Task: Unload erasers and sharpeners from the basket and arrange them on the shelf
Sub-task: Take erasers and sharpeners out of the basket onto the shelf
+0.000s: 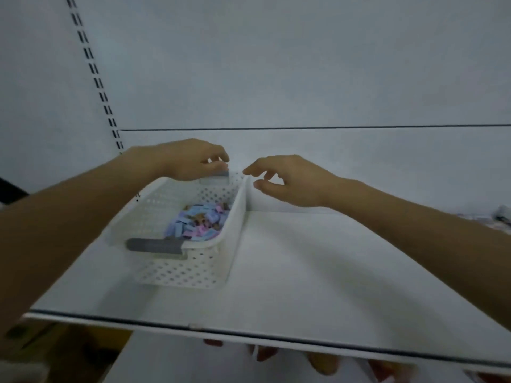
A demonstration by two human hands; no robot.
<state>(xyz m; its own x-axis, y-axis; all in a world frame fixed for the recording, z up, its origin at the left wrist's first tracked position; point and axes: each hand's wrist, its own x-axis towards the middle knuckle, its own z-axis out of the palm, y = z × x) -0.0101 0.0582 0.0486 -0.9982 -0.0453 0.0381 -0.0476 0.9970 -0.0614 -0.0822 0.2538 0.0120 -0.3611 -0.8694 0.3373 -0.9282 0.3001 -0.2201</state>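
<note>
A white perforated basket (182, 269) with grey handles stands on the white shelf (318, 286), left of centre. Inside it lies a heap of small blue, pink and brownish erasers and sharpeners (197, 222). My left hand (190, 160) is at the basket's far end, fingers curled round the far grey handle (221, 174). My right hand (290, 181) hovers just right of the basket's far corner, thumb and fingers loosely bent and apart, holding nothing. The near grey handle (154, 247) is free.
The shelf's back panel (304, 78) rises behind the basket, with a slotted upright (94, 70) at the left. A few small items (500, 214) lie at the shelf's far right edge. Blurred goods show below the shelf's front lip (249, 334).
</note>
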